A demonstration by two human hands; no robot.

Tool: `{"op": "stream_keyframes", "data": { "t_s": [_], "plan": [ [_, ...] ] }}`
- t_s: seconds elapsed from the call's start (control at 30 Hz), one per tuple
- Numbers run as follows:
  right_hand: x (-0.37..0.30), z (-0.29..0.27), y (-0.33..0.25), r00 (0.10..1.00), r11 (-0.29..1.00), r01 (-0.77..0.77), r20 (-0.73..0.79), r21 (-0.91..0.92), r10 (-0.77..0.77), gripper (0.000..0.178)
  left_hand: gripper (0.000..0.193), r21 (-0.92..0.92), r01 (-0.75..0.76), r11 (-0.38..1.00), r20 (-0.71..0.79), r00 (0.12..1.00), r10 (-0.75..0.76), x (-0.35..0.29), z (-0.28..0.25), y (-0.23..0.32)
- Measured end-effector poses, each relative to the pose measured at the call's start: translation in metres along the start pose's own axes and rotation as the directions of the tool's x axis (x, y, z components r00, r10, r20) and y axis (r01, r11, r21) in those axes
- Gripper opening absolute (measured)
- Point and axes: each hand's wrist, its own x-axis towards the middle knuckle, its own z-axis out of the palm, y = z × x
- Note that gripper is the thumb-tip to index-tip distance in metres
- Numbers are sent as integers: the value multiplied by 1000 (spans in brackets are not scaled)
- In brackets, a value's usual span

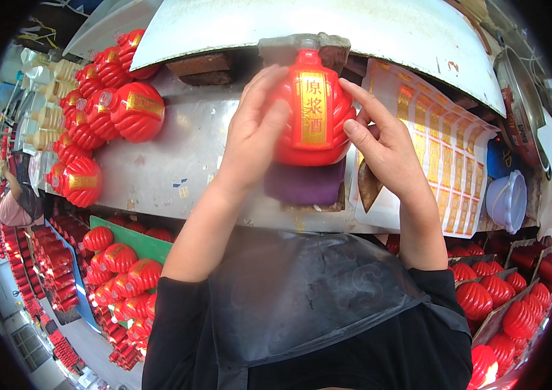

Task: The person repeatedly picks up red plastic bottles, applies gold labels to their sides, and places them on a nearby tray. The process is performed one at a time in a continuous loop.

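A red ribbed glass bottle (285, 140) with a gold and red label (313, 107) on its front lies tilted back on the bench, its clear neck pointing away from me. My left hand (259, 120) is closed along the bottle's left side, its thumb blurred near the label's edge. On the other side my right hand (383, 143) grips the bottle, with thumb and index fingertip against the ribs. Under the bottle's near end is a purple cloth (305, 185). A sheet of gold labels (442, 156) lies to the right, partly covered by my right hand.
Several red bottles (136, 112) lie at the bench's left. A white board (328, 23) overhangs the far side. A pale purple bucket (505, 201) stands at far right. Crates of red bottles (123, 279) flank me below the bench. Another person (15, 198) is at the far left.
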Motion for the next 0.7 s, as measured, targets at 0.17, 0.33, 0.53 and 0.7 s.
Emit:
{"op": "stream_keyframes", "data": {
  "t_s": [0.17,0.33,0.53,0.7],
  "plan": [
    [-1,7,-6,996,988,60,-63,-145,-70,70,54,127,-69,990,45,997,64,2,-4,-1],
    [0,15,-13,987,962,68,-126,-266,-104,77,54,-35,8,999,23,1000,-8,0,-1,0],
    [1,7,-18,996,970,-66,-71,-233,50,72,66,80,14,997,1,1000,-14,5,-3,4],
    [13,-11,-20,999,1000,-1,-55,-26,0,52,91,232,-54,971,-43,997,66,15,-2,11]
  ]
}}
